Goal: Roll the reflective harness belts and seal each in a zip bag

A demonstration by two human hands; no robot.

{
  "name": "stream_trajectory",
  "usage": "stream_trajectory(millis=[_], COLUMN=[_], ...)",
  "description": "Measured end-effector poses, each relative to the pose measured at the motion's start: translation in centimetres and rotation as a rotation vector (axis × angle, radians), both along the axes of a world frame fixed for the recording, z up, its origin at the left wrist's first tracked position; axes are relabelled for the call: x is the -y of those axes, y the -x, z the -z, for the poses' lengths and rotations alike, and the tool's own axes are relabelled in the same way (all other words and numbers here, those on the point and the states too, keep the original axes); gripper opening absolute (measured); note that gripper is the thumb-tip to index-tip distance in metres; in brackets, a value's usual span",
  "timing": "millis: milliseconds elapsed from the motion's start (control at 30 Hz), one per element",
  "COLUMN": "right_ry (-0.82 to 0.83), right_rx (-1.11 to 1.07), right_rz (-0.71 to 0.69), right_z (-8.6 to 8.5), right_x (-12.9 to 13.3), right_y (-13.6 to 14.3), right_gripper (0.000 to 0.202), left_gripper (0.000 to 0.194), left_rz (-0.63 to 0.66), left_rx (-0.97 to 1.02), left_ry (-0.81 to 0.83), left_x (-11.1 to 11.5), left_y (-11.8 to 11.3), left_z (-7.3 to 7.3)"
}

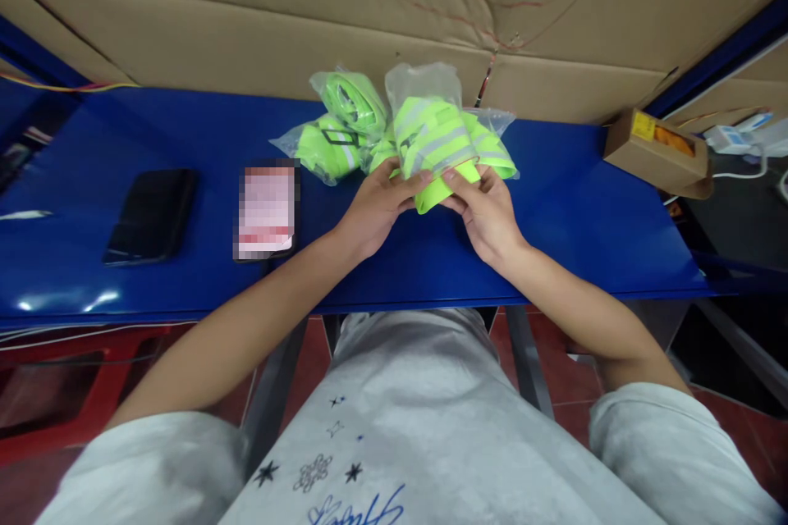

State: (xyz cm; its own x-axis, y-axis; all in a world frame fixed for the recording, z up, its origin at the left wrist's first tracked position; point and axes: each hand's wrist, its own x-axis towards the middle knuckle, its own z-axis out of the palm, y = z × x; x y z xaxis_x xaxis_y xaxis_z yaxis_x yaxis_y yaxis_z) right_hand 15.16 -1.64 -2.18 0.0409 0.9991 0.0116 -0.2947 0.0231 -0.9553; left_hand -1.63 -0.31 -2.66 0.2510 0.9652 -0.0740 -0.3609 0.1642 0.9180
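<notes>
A neon-yellow bundle (431,135) with silvery stripes is held between my two hands above the blue table (394,262). A clear plastic bag (423,82) shows at its far end. My left hand (385,209) grips the bundle's near left side, and my right hand (486,213) pinches its near right side. Both thumbs lie on the near edge, where a plain neon flap (434,195) sticks out. Close behind and left are bagged neon rolls, one upper (354,102) and one lower (326,149) with a black buckle. Another bagged neon piece (492,149) lies to the right.
On the left of the table lie a black flat object (151,215) and a phone-like item (266,212) with a blurred pink face. An open cardboard box (656,152) stands at the right. Cardboard sheeting (246,33) rises behind the table. White cables (742,175) lie at far right.
</notes>
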Motion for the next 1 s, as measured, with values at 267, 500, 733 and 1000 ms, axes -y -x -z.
stream_trajectory(millis=[267, 500, 733, 1000], right_ry=[-0.104, -0.068, -0.082, -0.407], right_rx=[0.123, 0.087, 0.133, 0.388], right_rz=[-0.017, 0.040, -0.192, -0.253], right_z=[-0.4, 0.5, 0.0, -0.5], right_x=[0.6, 0.2, 0.2, -0.8], right_y=[0.8, 1.1, 1.1, -0.7], right_gripper=[0.053, 0.050, 0.050, 0.038], left_gripper=[0.053, 0.046, 0.047, 0.065], left_rz=[0.182, 0.098, 0.117, 0.529], left_rx=[0.128, 0.047, 0.091, -0.507], left_ry=[-0.096, -0.010, 0.081, -0.100], left_x=[0.4, 1.0, 1.0, 2.9], left_y=[0.2, -1.6, -1.3, -0.2], left_z=[-1.0, 1.0, 0.9, -0.3])
